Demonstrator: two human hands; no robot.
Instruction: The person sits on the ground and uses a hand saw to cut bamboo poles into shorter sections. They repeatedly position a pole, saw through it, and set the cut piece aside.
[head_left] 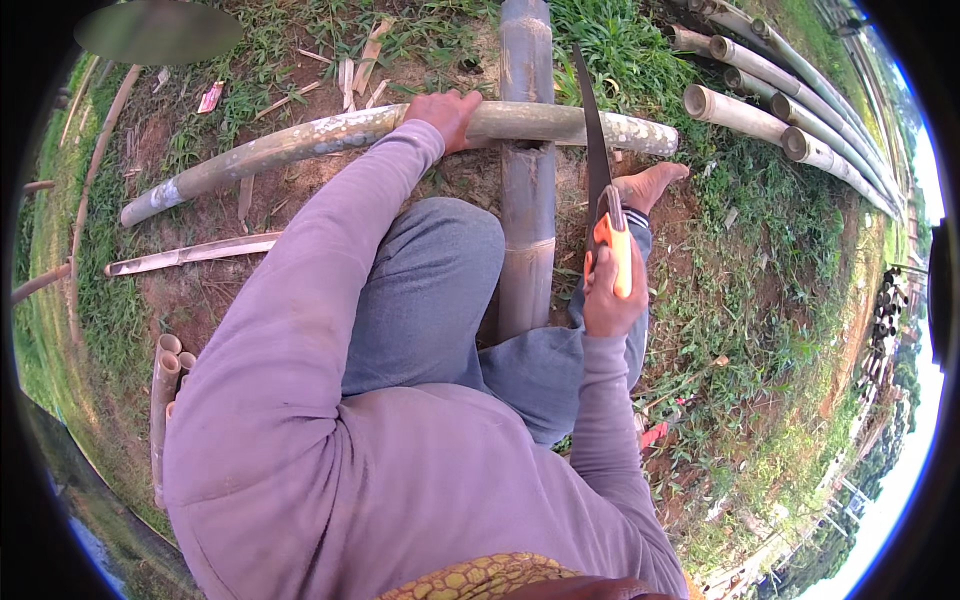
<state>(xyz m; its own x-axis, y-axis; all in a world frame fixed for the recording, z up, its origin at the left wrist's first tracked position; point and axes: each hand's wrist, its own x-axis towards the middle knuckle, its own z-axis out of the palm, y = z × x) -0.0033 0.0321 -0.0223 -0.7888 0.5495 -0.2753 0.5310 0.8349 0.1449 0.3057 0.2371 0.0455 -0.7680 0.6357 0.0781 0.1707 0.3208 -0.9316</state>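
A spotted bamboo pole (pixel 290 140) lies crosswise over a thicker grey-brown bamboo pole (pixel 527 200) that runs away from me. My left hand (pixel 443 118) is wrapped over the crosswise pole, just left of where the two poles cross. In my right hand (pixel 612 295) is a handsaw (pixel 594 120), gripped by its orange handle. Its dark blade points away from me and passes across the crosswise pole, right of the crossing. Whether the teeth have cut into the bamboo cannot be made out. The pole's right end reaches past the blade, near my bare foot (pixel 650 187).
Several cut bamboo poles (pixel 745 115) lie stacked at the far right. A split bamboo strip (pixel 195 254) rests on the ground at left, with short bamboo tubes (pixel 168 370) nearer me. Wood scraps (pixel 370 60) and a red wrapper (pixel 210 97) are scattered over grass and bare soil.
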